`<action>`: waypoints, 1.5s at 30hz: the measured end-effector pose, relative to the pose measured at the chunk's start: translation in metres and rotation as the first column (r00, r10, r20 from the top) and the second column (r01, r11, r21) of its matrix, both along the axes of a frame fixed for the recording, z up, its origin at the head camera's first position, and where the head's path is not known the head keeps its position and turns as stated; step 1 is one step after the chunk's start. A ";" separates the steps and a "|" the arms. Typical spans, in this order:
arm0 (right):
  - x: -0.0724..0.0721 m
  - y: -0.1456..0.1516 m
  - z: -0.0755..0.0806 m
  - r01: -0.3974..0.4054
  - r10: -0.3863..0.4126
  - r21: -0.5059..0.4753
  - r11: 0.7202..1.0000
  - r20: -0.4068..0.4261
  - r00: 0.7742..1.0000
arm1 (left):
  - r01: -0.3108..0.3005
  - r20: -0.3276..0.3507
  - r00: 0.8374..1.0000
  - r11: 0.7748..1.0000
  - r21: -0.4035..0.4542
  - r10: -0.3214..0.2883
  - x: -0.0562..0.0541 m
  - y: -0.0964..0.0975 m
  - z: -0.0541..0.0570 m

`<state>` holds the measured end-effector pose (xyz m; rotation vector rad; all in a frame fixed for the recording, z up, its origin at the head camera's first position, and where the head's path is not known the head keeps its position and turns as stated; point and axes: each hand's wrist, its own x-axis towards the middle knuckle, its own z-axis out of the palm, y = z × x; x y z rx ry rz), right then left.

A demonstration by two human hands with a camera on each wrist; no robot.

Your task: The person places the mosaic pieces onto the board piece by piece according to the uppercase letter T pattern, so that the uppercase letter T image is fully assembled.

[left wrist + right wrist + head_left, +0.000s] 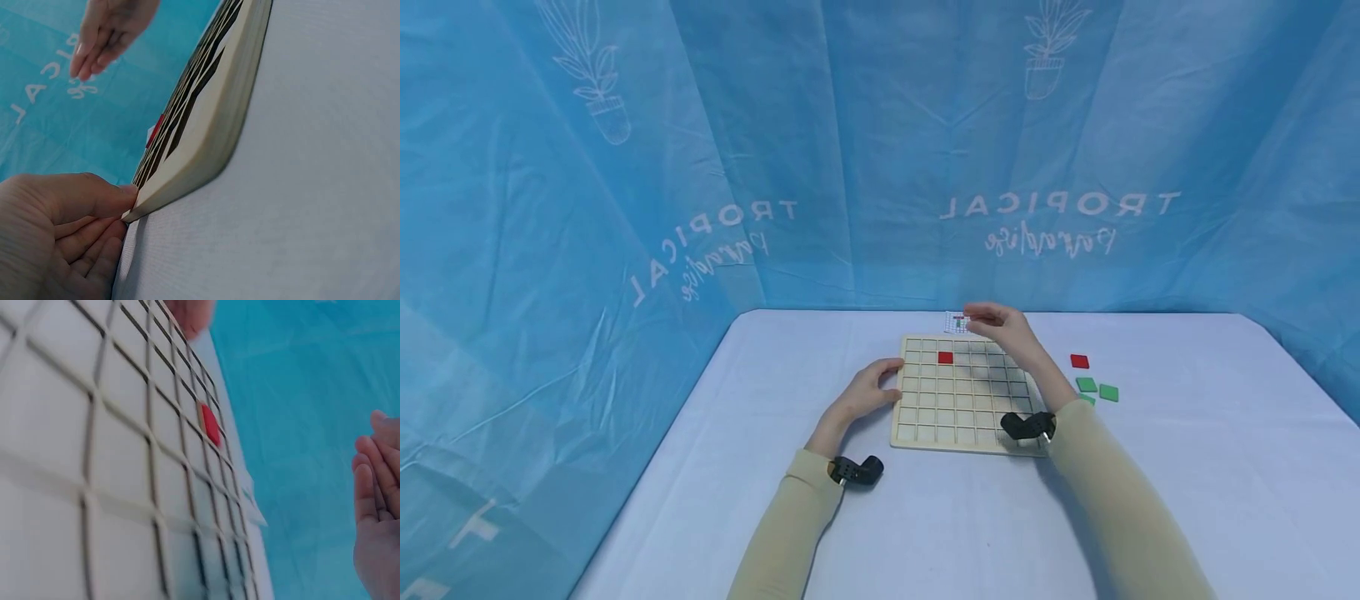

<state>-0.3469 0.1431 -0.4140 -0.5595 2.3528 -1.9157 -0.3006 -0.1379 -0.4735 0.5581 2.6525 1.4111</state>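
Observation:
A pale wooden grid board point(925, 402) lies on the white table, with a red square tile point(945, 357) in one cell of an upper row. My left hand point(868, 390) holds the board's left edge; in the left wrist view the thumb point(94, 195) rests at the rim with the other fingers curled beside it. Above the board's far edge hovers my right hand point(1009, 333), fingers fairly straight and palm point(384, 544) visible in the right wrist view. No tile shows in it. Behind the board lies a small printed pattern card point(956, 322), partly hidden by that hand.
Right of the board lie a loose red tile point(1079, 361) and several green tiles point(1108, 392), one partly covered by the right forearm. A blue printed curtain point(880, 167) hangs behind the table and along its left side. Each wrist wears a black camera point(1028, 426).

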 end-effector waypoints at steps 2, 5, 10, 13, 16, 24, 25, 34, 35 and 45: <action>0.007 0.014 0.011 0.023 -0.023 0.020 1.000 0.001 1.000 | 0.006 -0.006 1.000 1.000 0.000 -0.006 0.000 0.001 0.000; 0.010 0.039 0.018 0.064 -0.064 0.031 0.997 0.003 0.998 | 0.007 -0.004 1.000 1.000 -0.010 -0.007 0.000 0.002 0.000; -0.010 0.096 -0.012 0.156 -0.155 0.027 0.987 -0.036 0.987 | -0.007 0.024 1.000 1.000 -0.028 0.008 -0.003 0.002 0.000; -0.021 0.130 -0.034 0.219 -0.216 0.061 0.974 -0.057 0.975 | -0.014 0.023 1.000 0.999 -0.042 0.015 -0.002 0.002 0.001; -0.020 0.153 -0.045 0.285 -0.280 0.120 0.951 -0.054 0.958 | -0.018 0.020 1.000 0.999 -0.047 0.019 -0.001 0.001 0.004; 0.016 0.164 -0.035 0.356 -0.366 0.180 0.917 0.023 0.930 | -0.018 0.023 1.000 0.999 -0.041 0.019 -0.002 0.001 0.004; 0.018 0.165 -0.036 0.357 -0.370 0.193 0.914 0.035 0.928 | -0.018 0.023 1.000 0.999 -0.041 0.019 -0.002 0.001 0.004; 0.024 0.174 -0.057 0.332 -0.356 0.237 0.913 0.067 0.932 | -0.024 0.032 0.999 0.999 -0.036 0.025 -0.002 0.003 0.001; 0.024 0.175 -0.059 0.325 -0.350 0.247 0.913 0.063 0.935 | -0.024 0.029 0.999 0.999 -0.033 0.025 -0.002 0.003 0.001; 0.026 0.172 -0.066 0.313 -0.321 0.366 0.876 -0.039 0.946 | -0.039 0.042 0.998 0.999 -0.022 0.040 -0.004 0.003 -0.001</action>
